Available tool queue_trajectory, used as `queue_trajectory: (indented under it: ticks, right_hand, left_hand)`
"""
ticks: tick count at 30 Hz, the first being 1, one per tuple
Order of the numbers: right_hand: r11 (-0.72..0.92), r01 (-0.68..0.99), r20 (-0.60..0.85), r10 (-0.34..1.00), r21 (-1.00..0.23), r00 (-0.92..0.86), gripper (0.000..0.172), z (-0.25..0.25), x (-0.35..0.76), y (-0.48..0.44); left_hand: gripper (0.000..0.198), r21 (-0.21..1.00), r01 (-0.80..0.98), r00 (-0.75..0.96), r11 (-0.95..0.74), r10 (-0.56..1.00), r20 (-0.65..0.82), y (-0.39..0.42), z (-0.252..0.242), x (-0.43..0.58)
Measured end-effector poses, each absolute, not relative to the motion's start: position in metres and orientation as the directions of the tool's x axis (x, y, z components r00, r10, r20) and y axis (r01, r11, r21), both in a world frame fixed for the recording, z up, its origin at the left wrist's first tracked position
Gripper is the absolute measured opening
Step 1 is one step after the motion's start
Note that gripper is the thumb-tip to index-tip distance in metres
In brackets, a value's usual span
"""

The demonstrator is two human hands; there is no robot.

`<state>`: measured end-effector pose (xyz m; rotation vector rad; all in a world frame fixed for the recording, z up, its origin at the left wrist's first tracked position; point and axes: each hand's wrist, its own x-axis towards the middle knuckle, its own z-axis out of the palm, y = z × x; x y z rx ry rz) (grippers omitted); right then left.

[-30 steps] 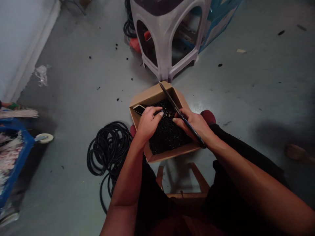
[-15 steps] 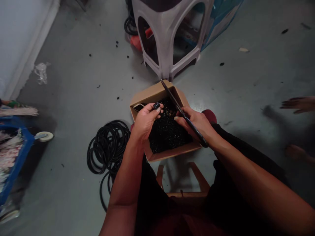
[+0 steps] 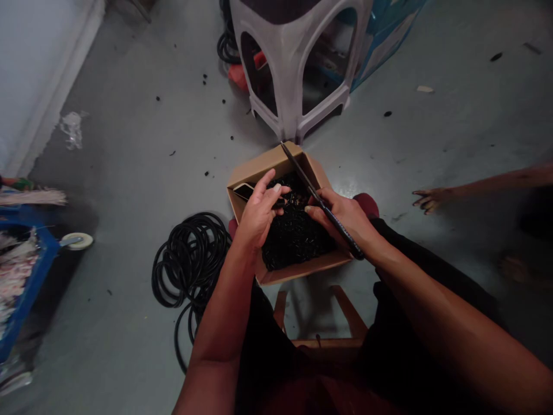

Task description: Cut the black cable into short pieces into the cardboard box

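Observation:
My left hand [image 3: 262,210] hovers over the left side of an open cardboard box [image 3: 302,274], with its thumb and fingers spread apart. A dark shape shows by its lower fingers, hard to tell from the black pieces below. In my right hand [image 3: 341,214], above the box's right side, is a long slim dark tool [image 3: 322,203]; its narrow tip points toward the far edge and its thicker end lies over my wrist. Many small shiny black pieces [image 3: 298,239] fill the box. A flat dark phone-like object [image 3: 244,191] with a pale edge leans in the left corner.
Coiled black cable [image 3: 190,259] lies on the floor at left. Beyond the box stands a grey plastic stool [image 3: 289,75], with a blue box [image 3: 384,40] behind it. A blue wheeled crate [image 3: 47,236] is at far left. Another person's hand [image 3: 432,200] reaches in from the right.
My left fingers have opened from a pinch on a small black ring-like piece, which no longer shows between the fingertips. The other person's hand has come further in from the right.

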<state>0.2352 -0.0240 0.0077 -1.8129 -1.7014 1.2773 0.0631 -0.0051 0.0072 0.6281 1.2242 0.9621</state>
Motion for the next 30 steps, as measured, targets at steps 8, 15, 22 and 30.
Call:
queue_trajectory:
  ticks: [8,15,22,30]
  right_hand:
    - [-0.229,0.621,-0.382,0.916,-0.75,-0.124,0.021,0.006,0.235,-0.024]
    - [-0.215,0.61,-0.37,0.919,-0.762,-0.139,0.022,0.005,0.234,-0.023]
    - [-0.232,0.579,-0.375,0.916,-0.782,-0.14,0.029,0.006,0.232,-0.024]
    - [-0.159,0.525,-0.322,0.917,-0.836,-0.236,0.045,0.003,0.231,-0.029]
  left_hand:
    - [0.03,0.762,-0.446,0.045,0.47,0.862,-0.505,-0.005,0.016,0.069]
    - [0.019,0.74,-0.435,0.111,0.514,0.846,-0.522,-0.004,0.019,0.066]
    - [0.02,0.761,-0.419,0.114,0.495,0.86,-0.497,-0.005,0.018,0.063]
    - [0.02,0.798,-0.396,0.063,0.454,0.881,-0.47,-0.004,0.016,0.064]
